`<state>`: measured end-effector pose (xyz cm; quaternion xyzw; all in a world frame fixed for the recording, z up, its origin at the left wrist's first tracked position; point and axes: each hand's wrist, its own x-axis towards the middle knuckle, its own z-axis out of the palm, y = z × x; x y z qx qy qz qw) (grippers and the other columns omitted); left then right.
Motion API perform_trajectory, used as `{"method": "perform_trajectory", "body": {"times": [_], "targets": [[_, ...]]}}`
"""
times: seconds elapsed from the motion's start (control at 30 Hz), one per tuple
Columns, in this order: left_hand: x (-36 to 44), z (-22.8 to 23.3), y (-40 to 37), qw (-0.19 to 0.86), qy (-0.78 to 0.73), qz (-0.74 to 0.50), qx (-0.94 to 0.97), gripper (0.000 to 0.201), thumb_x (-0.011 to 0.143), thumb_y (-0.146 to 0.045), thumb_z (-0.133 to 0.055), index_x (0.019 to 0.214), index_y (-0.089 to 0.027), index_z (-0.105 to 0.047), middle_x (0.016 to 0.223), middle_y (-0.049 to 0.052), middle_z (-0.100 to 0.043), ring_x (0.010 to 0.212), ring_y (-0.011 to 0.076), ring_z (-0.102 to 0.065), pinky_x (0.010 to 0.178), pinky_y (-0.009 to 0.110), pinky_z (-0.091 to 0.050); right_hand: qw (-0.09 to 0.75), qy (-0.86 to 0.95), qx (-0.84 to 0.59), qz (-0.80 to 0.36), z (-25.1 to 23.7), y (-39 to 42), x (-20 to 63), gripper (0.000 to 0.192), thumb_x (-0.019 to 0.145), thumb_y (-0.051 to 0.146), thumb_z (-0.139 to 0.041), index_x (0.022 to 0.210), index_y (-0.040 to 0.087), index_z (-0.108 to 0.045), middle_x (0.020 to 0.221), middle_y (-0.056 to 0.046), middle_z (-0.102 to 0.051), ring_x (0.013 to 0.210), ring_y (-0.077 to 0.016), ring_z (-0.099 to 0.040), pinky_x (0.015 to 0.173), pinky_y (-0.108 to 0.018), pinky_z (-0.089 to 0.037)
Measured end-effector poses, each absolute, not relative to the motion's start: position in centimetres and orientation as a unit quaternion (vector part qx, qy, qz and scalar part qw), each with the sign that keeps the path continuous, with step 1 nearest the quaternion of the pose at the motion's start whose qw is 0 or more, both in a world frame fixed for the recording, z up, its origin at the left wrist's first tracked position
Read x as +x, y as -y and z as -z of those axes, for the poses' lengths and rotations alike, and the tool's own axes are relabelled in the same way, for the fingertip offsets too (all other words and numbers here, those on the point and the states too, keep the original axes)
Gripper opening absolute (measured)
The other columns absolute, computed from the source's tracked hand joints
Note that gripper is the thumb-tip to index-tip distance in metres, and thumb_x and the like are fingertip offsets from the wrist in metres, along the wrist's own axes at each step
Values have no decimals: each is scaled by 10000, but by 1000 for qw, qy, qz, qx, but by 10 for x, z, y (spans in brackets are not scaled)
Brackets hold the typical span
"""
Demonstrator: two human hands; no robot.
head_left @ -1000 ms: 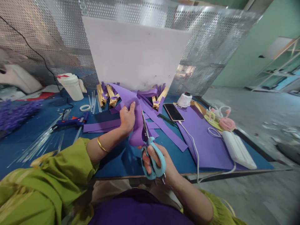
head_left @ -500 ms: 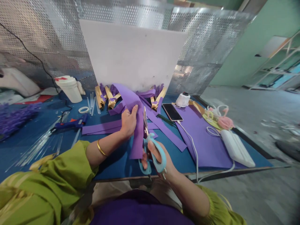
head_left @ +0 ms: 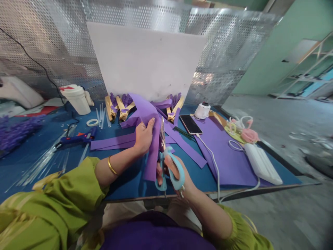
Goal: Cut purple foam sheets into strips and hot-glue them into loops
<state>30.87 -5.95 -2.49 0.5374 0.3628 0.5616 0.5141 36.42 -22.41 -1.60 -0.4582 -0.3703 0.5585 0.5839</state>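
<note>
My left hand [head_left: 144, 136] pinches a long purple paper strip [head_left: 151, 163], thumb on top, and the strip hangs down toward the table's front edge. Light-blue-handled scissors [head_left: 173, 170] are gripped in my right hand [head_left: 183, 178], fingers through the loops. Their blades [head_left: 161, 133] point away from me along the strip's right edge; whether they touch the paper I cannot tell. More cut purple strips [head_left: 114, 141] lie beneath and around my hands. Beyond them stand small lavender bunches in tan paper wraps [head_left: 122, 108].
On the left lie a blue glue gun [head_left: 78, 138], clear glue sticks [head_left: 102, 116], a tape roll [head_left: 92, 122] and a white cup [head_left: 76, 99]. To the right, a phone [head_left: 191, 124] with a white cable and a power strip [head_left: 262, 164] rest on a purple sheet [head_left: 229, 156].
The scissors have tipped slightly, their handles drawn a little closer together. The strip's lower end has dropped slightly, and my left hand has shifted a touch to the right.
</note>
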Motion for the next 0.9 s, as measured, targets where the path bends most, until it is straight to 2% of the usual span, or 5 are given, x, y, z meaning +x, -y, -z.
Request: {"method": "perform_trajectory", "body": {"times": [0.1,0.2,0.5,0.7,0.9], "targets": [[309,26,67,552,-341,-538,538,404,865,-565,-621,742,-180,-635,558,6,-608,544,165,-614,525,268,-498,580,387,-453,-556,13,222,367,548,796,723,-635,670,198,-545,579,10,-546,457,-127,-547,415,-248,-425],[309,26,70,573,-330,-532,529,403,863,-574,-621,758,-186,-631,534,-10,-588,489,149,-580,488,261,-485,585,385,-448,-556,13,220,368,536,802,709,-640,667,200,-543,570,11,-540,457,-128,-547,419,-249,-419],[310,20,72,573,-323,-558,507,343,826,-496,-685,769,-158,-664,627,-23,-638,559,111,-582,552,213,-480,608,361,-483,-517,21,218,366,564,758,684,-715,609,175,-524,455,28,-517,347,-75,-456,325,-184,-343],[309,10,88,655,-276,-495,499,409,876,-465,-649,607,-164,-581,465,-25,-547,363,93,-476,390,209,-401,607,368,-449,-543,18,215,376,560,775,713,-675,684,170,-569,561,17,-573,425,-91,-533,392,-201,-408],[309,10,93,665,-264,-471,516,381,911,-421,-618,633,-161,-601,456,-19,-573,309,76,-434,343,190,-353,589,400,-441,-547,13,211,386,568,808,727,-626,677,176,-582,599,-5,-584,476,-110,-570,422,-217,-357]]}}
